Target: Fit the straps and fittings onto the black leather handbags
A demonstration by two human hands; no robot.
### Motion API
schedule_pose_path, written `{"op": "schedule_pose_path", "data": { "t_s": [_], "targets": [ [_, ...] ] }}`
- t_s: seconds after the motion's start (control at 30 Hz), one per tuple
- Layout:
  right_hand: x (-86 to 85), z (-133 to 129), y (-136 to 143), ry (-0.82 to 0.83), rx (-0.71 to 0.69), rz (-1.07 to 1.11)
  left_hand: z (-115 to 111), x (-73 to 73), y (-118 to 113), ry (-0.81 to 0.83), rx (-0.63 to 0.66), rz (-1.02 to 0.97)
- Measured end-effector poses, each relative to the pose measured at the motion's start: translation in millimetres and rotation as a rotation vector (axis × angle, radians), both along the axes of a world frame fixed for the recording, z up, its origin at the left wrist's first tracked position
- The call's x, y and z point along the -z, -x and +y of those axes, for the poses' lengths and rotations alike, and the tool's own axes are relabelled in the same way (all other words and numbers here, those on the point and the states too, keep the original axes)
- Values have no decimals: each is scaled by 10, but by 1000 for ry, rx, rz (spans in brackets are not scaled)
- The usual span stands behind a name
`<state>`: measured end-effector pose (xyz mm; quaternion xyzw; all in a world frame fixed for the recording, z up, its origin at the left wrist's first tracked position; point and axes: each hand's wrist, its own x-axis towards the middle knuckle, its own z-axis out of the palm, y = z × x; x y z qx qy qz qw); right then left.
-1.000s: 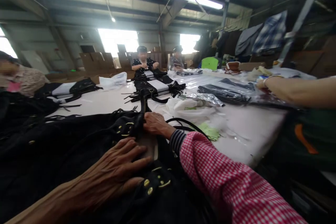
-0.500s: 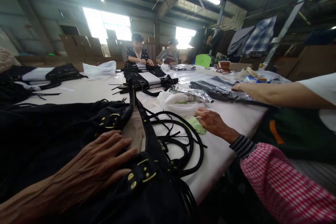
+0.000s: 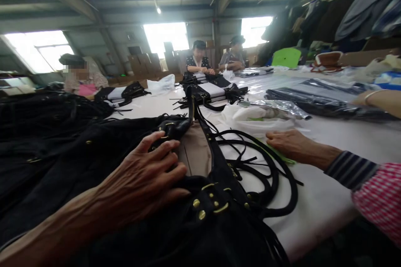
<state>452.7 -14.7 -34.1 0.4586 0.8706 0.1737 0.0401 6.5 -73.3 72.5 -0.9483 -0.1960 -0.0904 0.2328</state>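
While the left hand [image 3: 153,171] lies with fingers spread on the near black bag [image 3: 233,225], beside its beige lining [image 3: 198,150], the right hand [image 3: 293,144] curls, well apart, at the green cloth [image 3: 287,158] on the desk [image 3: 316,194]; whether it grips the cloth, I cannot tell; black handles [image 3: 295,194] loop between them

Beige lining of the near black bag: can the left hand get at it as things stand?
Probably yes: the left hand lies on the black bag at the edge of its opening, close to the beige lining, which shows widely with only fingers partly over it.
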Motion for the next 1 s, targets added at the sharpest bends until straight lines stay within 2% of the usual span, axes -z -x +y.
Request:
{"op": "schedule_pose_path", "data": {
  "t_s": [0.07, 0.13, 0.27, 0.4, 0.53, 0.67, 0.73, 0.83, 0.93, 1.0],
  "targets": [
    [31, -12, -36, -33, -46, 3, 15, 9, 42, 50, -49, 34],
    [19, -39, -57, -53, -52, -20, 52, 20, 73, 173, -86, 56],
    [-76, -92, -52, -103, 12, -63, 111, 2, 75, 412, -148, 42],
    [-148, -129, -27, -204, 86, -73, 77, -37, 64, 483, -154, 40],
    [-157, -169, -24, -272, 179, -96, 31, -23, 91, 335, -140, 43],
    [-119, -186, -11, -270, 285, -75, 58, 63, 86, 164, -143, 58],
    [-98, -184, 8, -276, 293, -63, 92, 113, 69, 153, -133, 73],
    [-92, -174, 51, -353, 231, -9, 133, 132, 68, 138, -97, 58],
    [-130, -156, 102, -430, 141, 150, 150, 17, 148, 87, -111, -20],
    [-177, -136, 147, -407, 161, 340, 178, -135, 265, 79, -182, -78]
  ]
}}
